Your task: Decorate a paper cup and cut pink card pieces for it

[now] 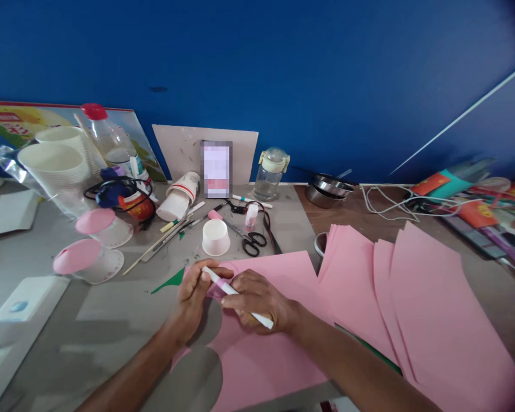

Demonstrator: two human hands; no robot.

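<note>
My right hand point(255, 300) is wrapped round a white marker pen point(228, 288) with a pinkish-purple band. The pen slants across in front of me. At its upper left end, the thumb and fingers of my left hand point(195, 289) close on the tip. Both hands are over a sheet of pink paper point(274, 355) with curved pieces cut out of its left side. Part of a drawn curved outline shows on the paper by my fingers. Just beyond it stand a white paper cup point(216, 237) and black-handled scissors point(253, 243).
Pink sheets point(433, 297) fan out on the right. Two pink-covered cups point(92, 260), stacked paper cups point(55, 166) and a red-capped bottle point(111, 137) stand left. A phone point(216, 169), a glass jar point(271, 174) and metal bowls point(326, 191) line the blue wall.
</note>
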